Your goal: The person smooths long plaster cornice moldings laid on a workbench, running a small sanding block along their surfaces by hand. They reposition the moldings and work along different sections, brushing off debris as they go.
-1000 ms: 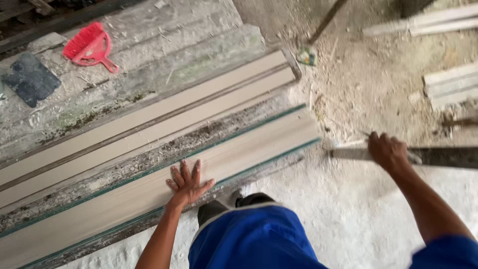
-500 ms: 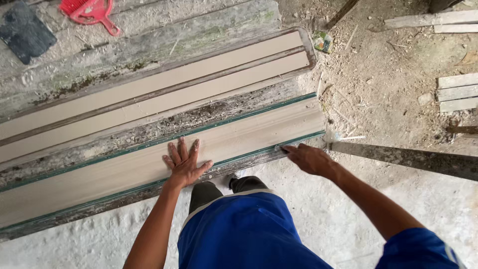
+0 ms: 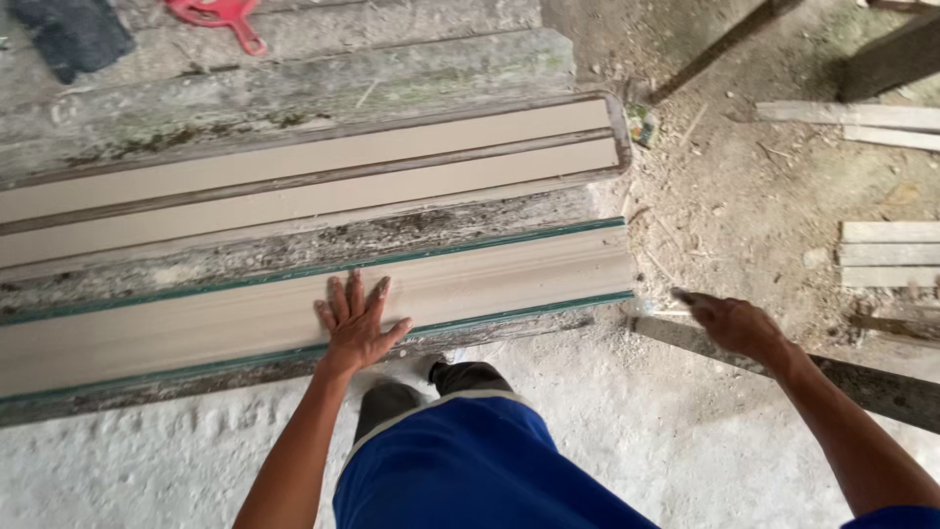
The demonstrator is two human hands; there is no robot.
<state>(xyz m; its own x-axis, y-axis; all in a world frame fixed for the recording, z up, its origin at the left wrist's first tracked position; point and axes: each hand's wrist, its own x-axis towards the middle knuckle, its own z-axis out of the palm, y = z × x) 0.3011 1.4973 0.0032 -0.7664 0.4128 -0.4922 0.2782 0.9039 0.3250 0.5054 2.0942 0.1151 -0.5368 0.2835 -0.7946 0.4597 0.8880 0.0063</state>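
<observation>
Two hands were busy, and they sat well apart. Nearest to me were the blue shorts [image 3: 470, 460] and dark boots [image 3: 431, 387] of the person, standing on the pale dusty floor [image 3: 147, 460]. The left hand [image 3: 357, 323] lay flat with its fingers spread on the near moulding [image 3: 294, 309], a long beige strip with green edges lying across the slab from the left to about mid-scene. Palm down, pressing, not gripping anything. Off to the right, the right hand [image 3: 734, 323] was curled around the near end of a long grey straightedge [image 3: 862, 377] that ran away to the right along the floor; it looked closed on it, though the fingers were partly hidden so I couldn't swear to how tight.

My take on doing this bit well: keep that flat palm weight even so the strip doesn't rock or slide, and bring the long tool in low and square to the strip's right end rather than swinging it.

Farther back lay a second moulding [image 3: 313, 181] in a brown frame, parallel to the first. Beyond that sat mossy concrete, a red dustpan [image 3: 220, 15] and a dark cloth [image 3: 73, 34] at the far left, with wood offcuts [image 3: 886, 255] on the dirt to the right.
</observation>
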